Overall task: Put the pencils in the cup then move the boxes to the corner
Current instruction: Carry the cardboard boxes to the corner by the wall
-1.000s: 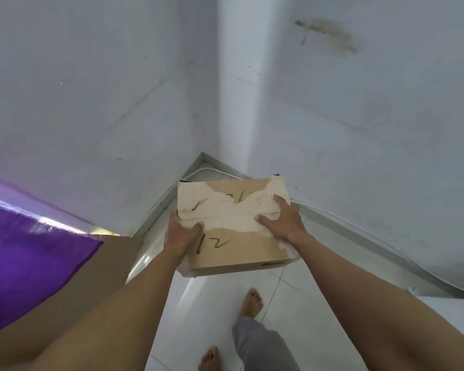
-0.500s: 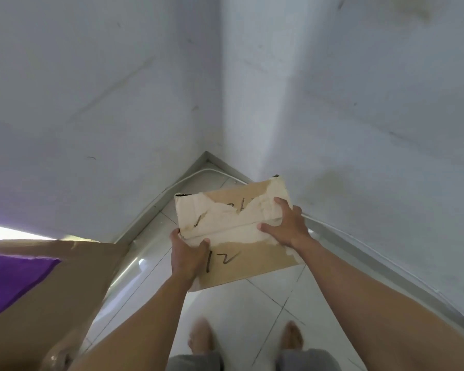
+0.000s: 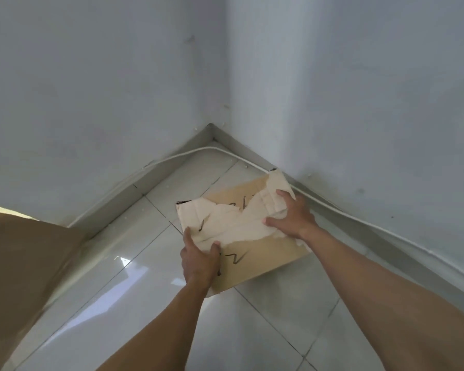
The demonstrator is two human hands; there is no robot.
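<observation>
A brown cardboard box (image 3: 255, 258) with a torn, pale top and black marker scribbles is held low over the white tiled floor, close to the room corner (image 3: 211, 129). My left hand (image 3: 198, 259) grips its near left edge, thumb on top. My right hand (image 3: 292, 215) holds its far right side, fingers spread over the torn paper. The box is tilted, its right end near the right wall's skirting. No pencils or cup are in view.
Two white walls meet at the corner, with a grey skirting and a white cable (image 3: 172, 156) running along the base. A large brown cardboard surface (image 3: 19, 263) fills the left edge. Glossy floor tiles (image 3: 150, 311) lie in front.
The box has gone lower and nearer to the corner floor, with both hands still on it. The view has tipped down; the purple cloth and my feet have left the frame.
</observation>
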